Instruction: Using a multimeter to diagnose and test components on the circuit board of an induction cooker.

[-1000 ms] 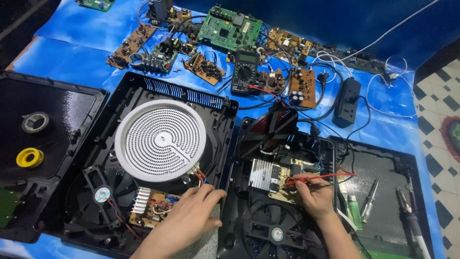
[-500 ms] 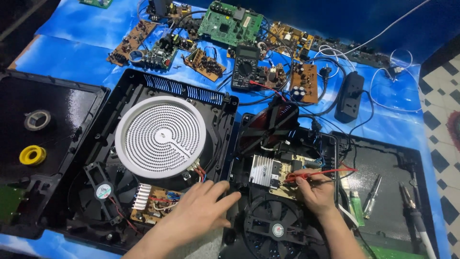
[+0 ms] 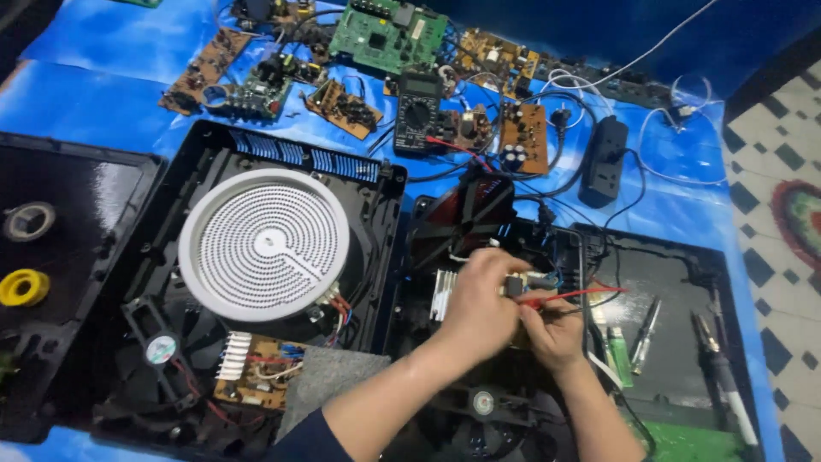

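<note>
Left to right: yellow tape roll (image 3: pixel 23 287) on the black panel, white round heating coil (image 3: pixel 263 245) in the open cooker shell (image 3: pixel 128 257). Left hand (image 3: pixel 479 310) curled shut over the circuit board (image 3: pixel 523 287) in the second cooker, beside the silver heat sink (image 3: pixel 443 294). Right hand (image 3: pixel 554 329) just beside it, pinching a red probe (image 3: pixel 571 296) (tip on the board). Multimeter (image 3: pixel 418 112) behind.

Under my left hand (image 3: pixel 479 299) sits a ribbed, shiny metal heatsink (image 3: pixel 442 293); the cooker housing (image 3: pixel 385 197) is glossy black plastic, the white heating plate (image 3: pixel 263 244) matt, perhaps ceramic.
</note>
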